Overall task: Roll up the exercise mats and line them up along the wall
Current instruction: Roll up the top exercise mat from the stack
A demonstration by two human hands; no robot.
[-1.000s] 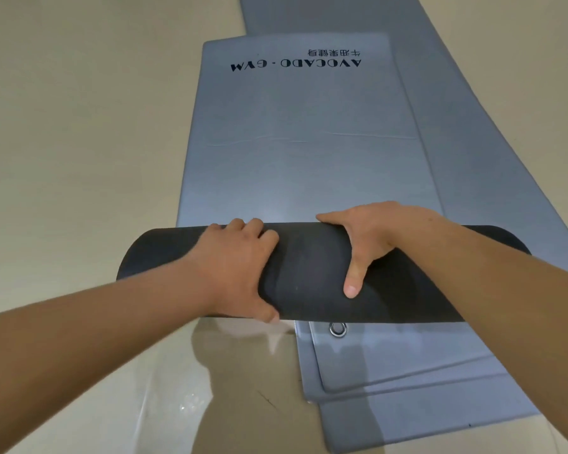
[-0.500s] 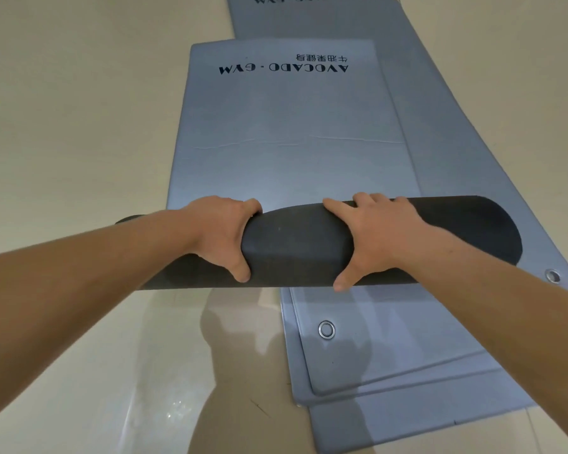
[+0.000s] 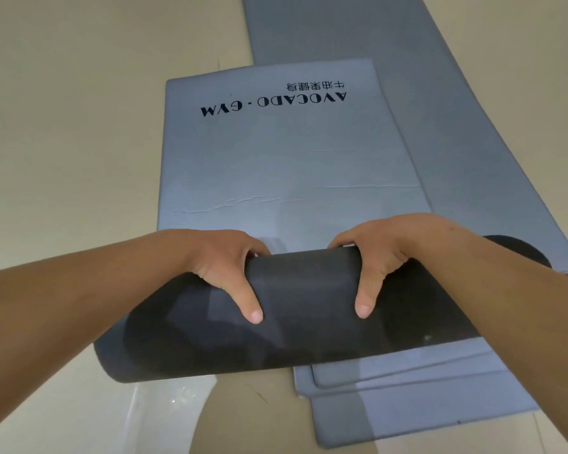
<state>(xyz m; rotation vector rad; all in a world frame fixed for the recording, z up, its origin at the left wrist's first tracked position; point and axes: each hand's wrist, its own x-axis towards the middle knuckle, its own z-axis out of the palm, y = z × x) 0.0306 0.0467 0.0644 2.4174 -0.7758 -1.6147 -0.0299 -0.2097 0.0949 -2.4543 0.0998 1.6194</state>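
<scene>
A grey exercise mat (image 3: 289,165) printed "AVOCADO · GYM" lies flat on the floor, its near end wound into a dark roll (image 3: 305,309) that runs left to right across the middle. My left hand (image 3: 223,267) grips the roll left of centre, fingers curled over its far side and thumb on the near face. My right hand (image 3: 384,253) grips it right of centre the same way. The roll's left end juts past the mat's edge over the bare floor.
Several more flat grey mats (image 3: 391,401) lie stacked under the roll, corners fanned at the lower right. Another grey mat (image 3: 423,103) stretches away at the upper right. Beige tiled floor (image 3: 66,142) spreads to the left.
Both hands shifted further over the roll's top, fingers now hidden behind it. The roll has grown thicker and less flat mat lies before the printed lettering.
</scene>
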